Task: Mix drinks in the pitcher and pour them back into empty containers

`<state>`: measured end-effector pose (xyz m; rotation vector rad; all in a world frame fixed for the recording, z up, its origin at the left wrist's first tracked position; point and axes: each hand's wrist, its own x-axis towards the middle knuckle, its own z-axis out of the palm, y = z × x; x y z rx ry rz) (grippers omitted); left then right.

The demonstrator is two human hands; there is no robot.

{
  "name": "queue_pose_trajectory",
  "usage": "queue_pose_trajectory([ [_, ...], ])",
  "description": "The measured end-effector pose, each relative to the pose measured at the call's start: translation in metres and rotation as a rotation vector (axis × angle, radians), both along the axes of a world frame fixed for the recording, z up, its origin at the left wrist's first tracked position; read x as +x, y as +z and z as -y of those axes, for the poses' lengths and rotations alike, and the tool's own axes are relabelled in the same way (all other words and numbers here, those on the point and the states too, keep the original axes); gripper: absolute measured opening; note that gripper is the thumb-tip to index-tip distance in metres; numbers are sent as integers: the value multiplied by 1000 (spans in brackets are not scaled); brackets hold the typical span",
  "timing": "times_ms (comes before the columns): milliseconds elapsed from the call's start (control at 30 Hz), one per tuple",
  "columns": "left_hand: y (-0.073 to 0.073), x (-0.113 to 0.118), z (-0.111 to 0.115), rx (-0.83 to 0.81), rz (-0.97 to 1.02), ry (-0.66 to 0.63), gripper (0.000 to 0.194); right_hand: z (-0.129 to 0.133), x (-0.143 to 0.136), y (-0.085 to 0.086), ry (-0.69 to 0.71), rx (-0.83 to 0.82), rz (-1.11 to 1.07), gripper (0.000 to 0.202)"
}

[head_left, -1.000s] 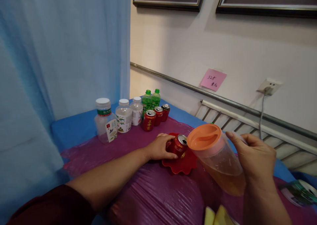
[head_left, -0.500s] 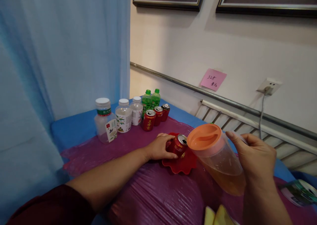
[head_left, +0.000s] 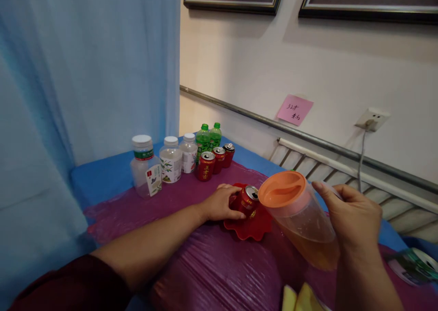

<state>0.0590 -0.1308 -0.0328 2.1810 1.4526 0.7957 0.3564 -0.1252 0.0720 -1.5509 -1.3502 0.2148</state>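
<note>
My left hand (head_left: 222,204) is wrapped round a red drink can (head_left: 246,201), which leans to the right over a scalloped red dish (head_left: 251,229). The can's top is open. In my right hand (head_left: 356,210) is the handle of a clear plastic pitcher (head_left: 308,229) with an orange lid (head_left: 282,189). The pitcher tilts left, its lid right beside the can's top, and brownish liquid lies inside. Whether liquid is flowing between them I cannot tell.
Several red cans (head_left: 205,166), green-capped bottles (head_left: 202,140) and white-capped clear jars (head_left: 146,165) stand at the back left on purple plastic sheeting (head_left: 219,265). Yellow pieces (head_left: 301,297) lie at the front edge. A tipped container (head_left: 415,265) is at far right, below a radiator (head_left: 342,174).
The blue curtain at the left has shifted slightly. Both hands, the can and the pitcher stay in nearly the same place.
</note>
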Motion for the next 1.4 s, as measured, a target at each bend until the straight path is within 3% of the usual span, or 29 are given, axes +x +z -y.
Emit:
queue_pose_trajectory([
  [1400, -1, 0, -1, 10, -12, 9, 80, 2, -1, 1, 1, 14, -5, 50],
])
